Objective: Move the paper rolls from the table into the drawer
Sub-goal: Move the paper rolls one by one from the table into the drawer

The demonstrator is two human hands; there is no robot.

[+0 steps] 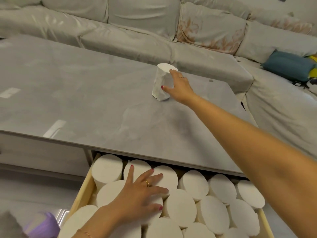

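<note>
Hands apart, right hand point(178, 85) touching roll point(162, 83)

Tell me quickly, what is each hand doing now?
Left hand: open, flat on the rolls in the drawer.
Right hand: open around the paper roll, not yet closed.

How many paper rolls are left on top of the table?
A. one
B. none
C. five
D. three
A: only one paper roll stands upright on the grey table, with the right hand touching its side, while the left hand rests on the many rolls already packed in the open drawer.
</note>
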